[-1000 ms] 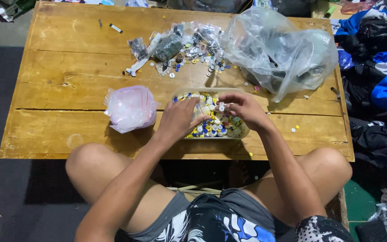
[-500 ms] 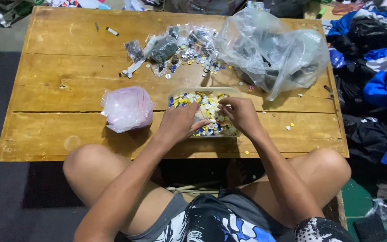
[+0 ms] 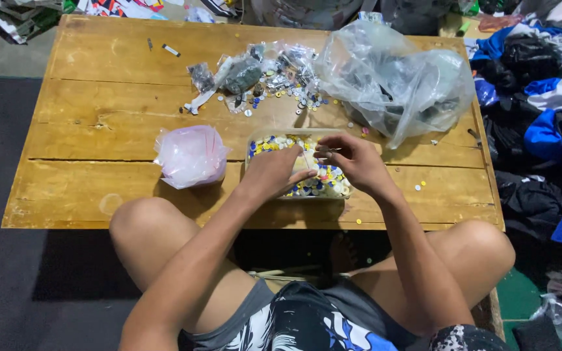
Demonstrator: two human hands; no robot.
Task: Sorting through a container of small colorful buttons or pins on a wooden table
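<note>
Plainly, both hands dig in the button tray [image 3: 255, 138]; left hand [image 3: 274, 172] curled flat over buttons, right hand [image 3: 352, 159] pinching one; a nudge could spill buttons off the wooden table [image 3: 86, 130].

Low wooden table [image 3: 99, 71], person sitting cross-legged at its near edge. Clear tray [image 3: 294, 135] of small buttons, yellow, white and blue, sits on the near half. Left hand [image 3: 274, 172] lies palm down in the tray, fingers in the buttons. Right hand [image 3: 352, 159] over the tray's right side, fingertips pinched; what they hold is too small to tell. Pink bag [image 3: 191, 156] left of tray. Loose buttons [image 3: 281, 88] and small packets beyond it. Big clear bag [image 3: 398, 78] at far right. Clothes pile [image 3: 541, 110] right of table.
</note>
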